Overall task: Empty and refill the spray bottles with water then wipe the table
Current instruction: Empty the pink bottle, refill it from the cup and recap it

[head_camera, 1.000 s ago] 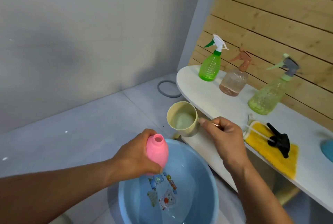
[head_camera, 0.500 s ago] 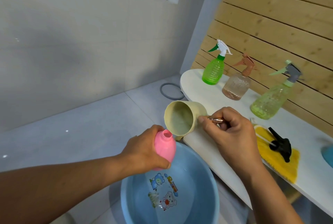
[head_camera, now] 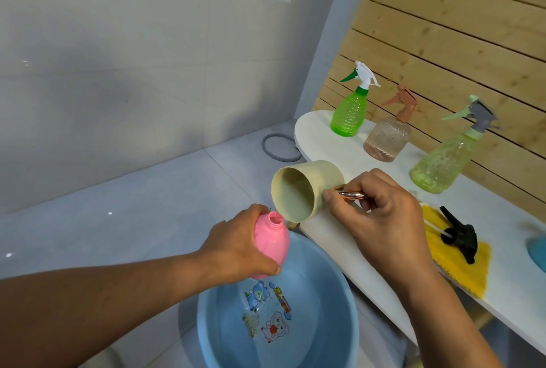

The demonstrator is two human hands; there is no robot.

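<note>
Here the left hand (head_camera: 236, 245) wraps its fingers round the belly of the pink bottle (head_camera: 271, 246), which has no sprayer on it and is held tilted with its open neck up toward the cup. The right hand (head_camera: 381, 219) pinches the shiny handle (head_camera: 350, 194) of the beige cup (head_camera: 301, 190) between thumb and curled fingers and tips the cup well over, its lip just above and beside the bottle's mouth. That reads as the refill step: the cup serves as a pourer, and its rim is brought close so that water lands in the narrow neck. No stream can be made out.

Both are kept over the blue basin (head_camera: 339, 302), directly above its near rim, most likely so that any spill drops into the water already in it and not onto the floor.

Beyond the basin runs the white desk (head_camera: 331, 143). On it, furthest from the basin, stand the green spray bottle (head_camera: 350, 113), the brown-topped clear bottle (head_camera: 388, 138) and the pale green bottle with a grey trigger (head_camera: 443, 160), all upright with heads on. To the basin's right a black spray head (head_camera: 459, 234) lies on a yellow cloth (head_camera: 461, 261); it is presumably the pink bottle's, set aside there to drip, with the cloth ready for wiping later.
</note>
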